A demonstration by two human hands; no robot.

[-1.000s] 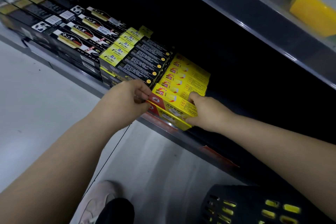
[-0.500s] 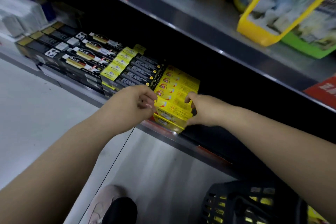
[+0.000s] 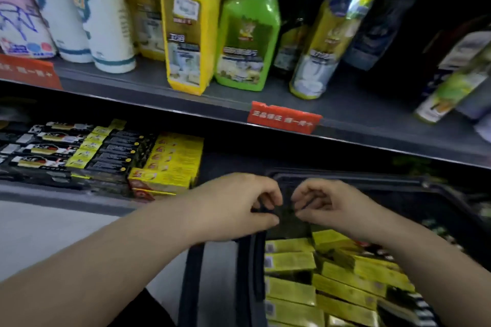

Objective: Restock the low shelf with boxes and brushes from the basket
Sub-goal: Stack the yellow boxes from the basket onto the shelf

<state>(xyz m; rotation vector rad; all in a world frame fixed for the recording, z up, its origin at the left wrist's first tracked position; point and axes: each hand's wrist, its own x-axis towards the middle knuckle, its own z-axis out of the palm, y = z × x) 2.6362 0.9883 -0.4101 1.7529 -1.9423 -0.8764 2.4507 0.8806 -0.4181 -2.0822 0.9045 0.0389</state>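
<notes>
- Low dark metal shelf [image 3: 66, 202]: the stack of flat yellow cardboard boxes [image 3: 170, 167] reaches the front lip. The lowest front box looks to sit right at the edge, so a knock from a sleeve or the basket could tip it onto the floor.
- Left hand [image 3: 239, 207]: fingers are curled round the black plastic handle [image 3: 252, 268]. A one-sided lift would tilt the load.
- Right hand [image 3: 329, 207]: fingers are curled, thumb near the fingertips. Blur hides whether it pinches the handle, and a loose hold could slip.
- Black plastic basket [image 3: 372, 180]: it sits right of the stack and holds loosely piled yellow-green boxes [image 3: 289, 263]. Dragging it could spill them or crush their corners. No brushes can be made out.
</notes>
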